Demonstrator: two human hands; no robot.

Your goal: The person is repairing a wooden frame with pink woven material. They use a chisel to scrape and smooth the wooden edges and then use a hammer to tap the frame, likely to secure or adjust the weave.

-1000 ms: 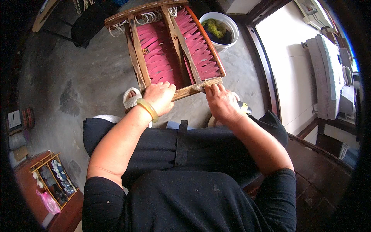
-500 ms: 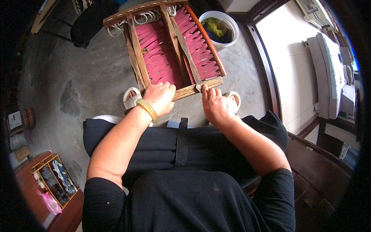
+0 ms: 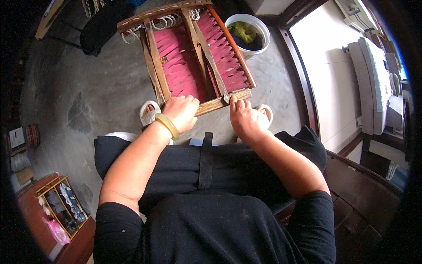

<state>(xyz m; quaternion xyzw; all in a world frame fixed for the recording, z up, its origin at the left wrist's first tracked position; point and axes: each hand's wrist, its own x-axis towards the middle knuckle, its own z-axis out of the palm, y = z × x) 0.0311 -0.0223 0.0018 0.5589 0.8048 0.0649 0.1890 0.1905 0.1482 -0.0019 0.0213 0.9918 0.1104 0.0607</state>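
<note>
My left fingers [image 3: 191, 104] are curled over the near rail [image 3: 212, 105] of the wooden frame, toward its left end, and I read that as a bracing grip. My right fingers [image 3: 240, 107] are bent at the same rail, their tips at a small grey patch [image 3: 226, 98] where a slat [image 3: 214, 69] comes down to it; I cannot tell whether they pinch it or only touch. The step in hand, I judge, is close work at that joint, one side steadying while the other feels or works. The frame reaches away beyond my fingers, its slats running up to the far rail [image 3: 165, 13] with white cord [image 3: 167, 20] looped along it, and pink strips [image 3: 179, 66] show between and beside the slats. Past my right fingers sits a white bucket [image 3: 266, 33] with yellow-green stuff [image 3: 242, 30] inside, well apart from them. As I see it, the next move calls for a firm hold on the left, so the rail does not twist, and light, exact fingertip pressure on the right, right at the grey patch.
</note>
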